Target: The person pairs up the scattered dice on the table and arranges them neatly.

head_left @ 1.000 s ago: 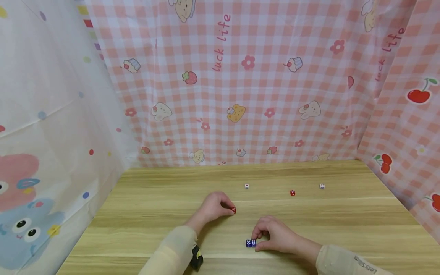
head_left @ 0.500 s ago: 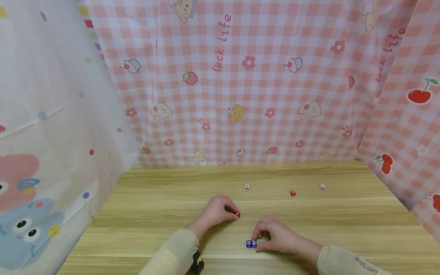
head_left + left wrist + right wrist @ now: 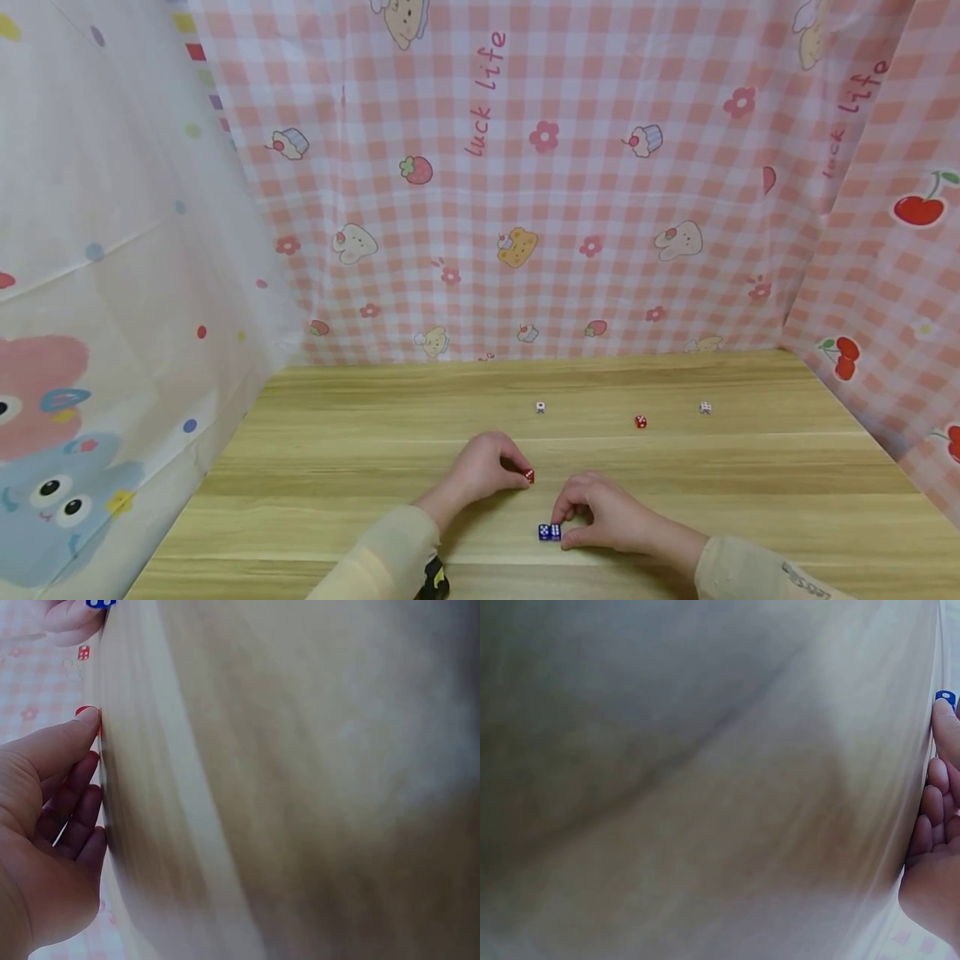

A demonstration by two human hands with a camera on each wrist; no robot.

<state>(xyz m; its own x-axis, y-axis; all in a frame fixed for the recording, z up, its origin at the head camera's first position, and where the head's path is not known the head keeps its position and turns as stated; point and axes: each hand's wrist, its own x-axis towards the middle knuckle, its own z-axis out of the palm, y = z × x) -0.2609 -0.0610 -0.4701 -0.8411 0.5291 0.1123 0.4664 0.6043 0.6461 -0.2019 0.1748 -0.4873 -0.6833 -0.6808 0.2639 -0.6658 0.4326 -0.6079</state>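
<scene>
Between the thumb and forefinger of my left hand [image 3: 489, 468] is a red die [image 3: 529, 476], pinched just over the wooden table. In the left wrist view only an edge of this die [image 3: 84, 710] shows past the thumb. My right hand [image 3: 606, 515] pinches a blue die [image 3: 556, 532] that sits against a second blue die [image 3: 543, 532] on its left, the two in a row. From the right wrist, a bit of blue die [image 3: 946, 696] peeks out beyond the thumb tip. The left hand is a short way behind and left of the blue pair.
Farther back on the wooden table [image 3: 360, 417] lie a white die [image 3: 540, 407], another red die [image 3: 641, 422] and a second white die [image 3: 706, 407]. A pink checked cloth [image 3: 465, 208] hangs along the back edge, with more printed cloth on both sides.
My left hand has shifted right and nearer to me with the red die, toward the blue pair. The right hand and the blue dice stay in place.
</scene>
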